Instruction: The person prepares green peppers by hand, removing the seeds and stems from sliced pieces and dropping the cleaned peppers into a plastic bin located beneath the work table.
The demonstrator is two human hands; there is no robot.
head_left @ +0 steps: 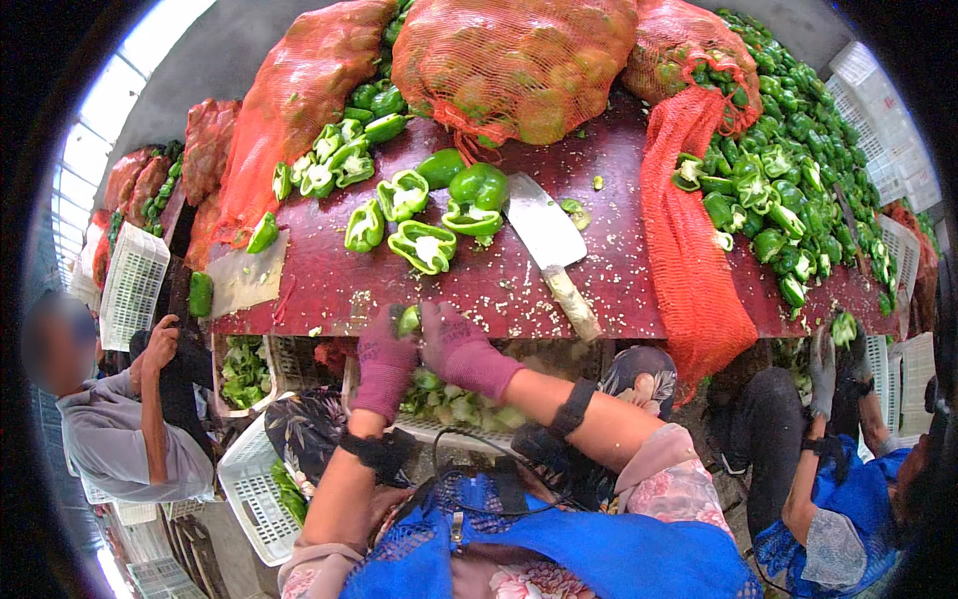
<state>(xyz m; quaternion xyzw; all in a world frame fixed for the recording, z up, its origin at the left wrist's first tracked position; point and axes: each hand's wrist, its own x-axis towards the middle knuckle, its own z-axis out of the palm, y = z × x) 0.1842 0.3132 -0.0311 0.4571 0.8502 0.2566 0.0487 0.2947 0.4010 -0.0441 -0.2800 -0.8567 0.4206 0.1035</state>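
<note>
Both my hands wear purple-red gloves and meet just off the near edge of the dark red table [359, 285]. A small part of a green bell pepper [409, 319] shows between my left hand [384, 351] and my right hand [457, 344], and the fingers of both are closed round it. Most of that pepper is hidden by the gloves. Beyond them lie cut pepper halves [423, 247] and a whole-looking green pepper [477, 190]. A cleaver [544, 225] rests flat to their right, its wooden handle pointing toward me. Beneath my hands, a crate holds pale green pepper scraps [454, 404].
Orange mesh sacks [514, 65] of peppers stand along the far side. An orange net [689, 230] drapes over the table's front edge, beside a large pepper heap [788, 170]. White crates [261, 489] flank me. One person [135, 429] sits left, another [848, 519] right.
</note>
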